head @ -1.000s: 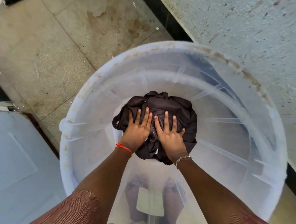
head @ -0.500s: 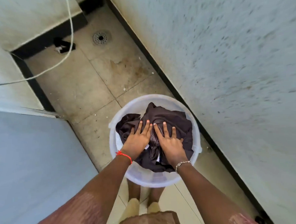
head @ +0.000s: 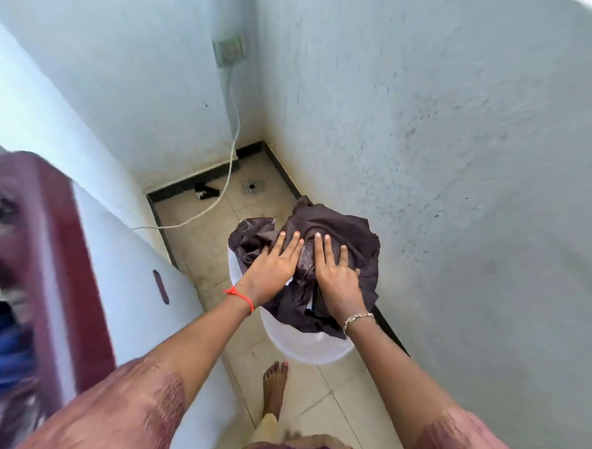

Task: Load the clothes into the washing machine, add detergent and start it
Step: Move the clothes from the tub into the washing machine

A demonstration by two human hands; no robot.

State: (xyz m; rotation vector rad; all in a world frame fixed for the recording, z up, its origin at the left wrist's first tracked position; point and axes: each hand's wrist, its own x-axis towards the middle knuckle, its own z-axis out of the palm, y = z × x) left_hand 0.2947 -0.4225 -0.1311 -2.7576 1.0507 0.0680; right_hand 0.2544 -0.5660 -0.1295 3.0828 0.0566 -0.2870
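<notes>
Nearest, your foot point(head: 275, 386): bare on the floor tiles.
Washing machine point(head: 132, 267): at your left, white, maroon top blurred.
Bucket point(head: 308, 347): white, beside the right wall, under the clothes.
Left hand point(head: 269, 270): fingers straight, flat on the dark clothes point(head: 356, 231).
Right hand point(head: 335, 273): fingers spread, pressing the same bundle.
Drain point(head: 252, 186): far corner.

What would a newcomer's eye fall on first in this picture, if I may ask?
Most striking is the bundle of dark clothes at centre, heaped over a white bucket, with the left hand and right hand laid flat on top. At the left stands the washing machine, blurred, with a maroon top; a white cable hangs from a wall socket in the far corner.
</notes>
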